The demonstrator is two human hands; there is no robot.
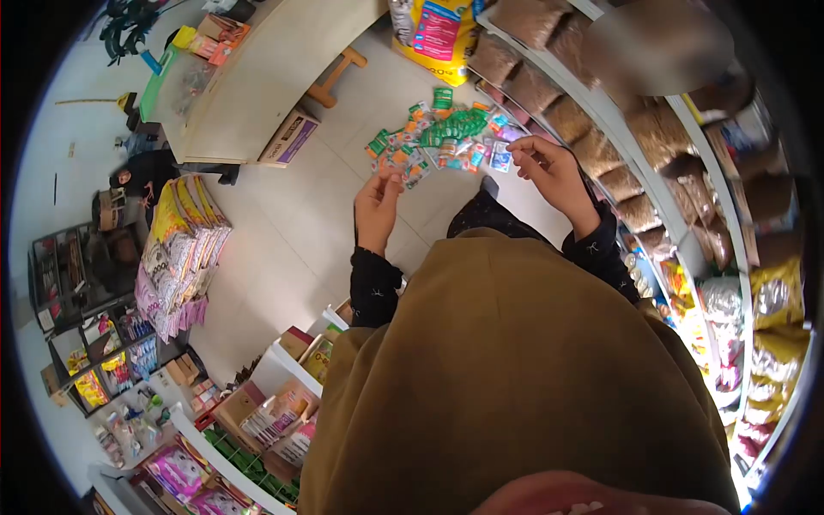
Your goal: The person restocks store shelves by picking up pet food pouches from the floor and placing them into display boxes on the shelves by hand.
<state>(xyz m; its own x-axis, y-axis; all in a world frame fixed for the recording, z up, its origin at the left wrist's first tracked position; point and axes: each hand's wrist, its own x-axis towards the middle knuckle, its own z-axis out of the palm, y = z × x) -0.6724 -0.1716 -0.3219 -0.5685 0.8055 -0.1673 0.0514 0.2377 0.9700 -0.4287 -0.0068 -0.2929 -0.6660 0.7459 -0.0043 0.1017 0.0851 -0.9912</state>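
My left hand (375, 210) is raised over the floor, its thumb and fingers pressed together. Whatever it may pinch is too small to make out. To the right, my right hand (554, 180) has bent fingers, thumb and forefinger drawn close; a small bright spot at their tips cannot be named. Below and beyond both hands, a heap of small packets (438, 137) in green, orange and blue is spread on the tiles. A run of green packets (453, 127) crosses its middle. A blue and white packet (500, 156) appears beside my right fingertips; whether they touch it cannot be told.
Shelves of bagged brown goods (592, 146) curve along the right. A large yellow sack (435, 39) stands beyond the heap. At left are a pale counter (257, 77), a cardboard box (289, 137) and stacked sacks (180, 249). Boxed goods (279, 416) fill a lower-left shelf.
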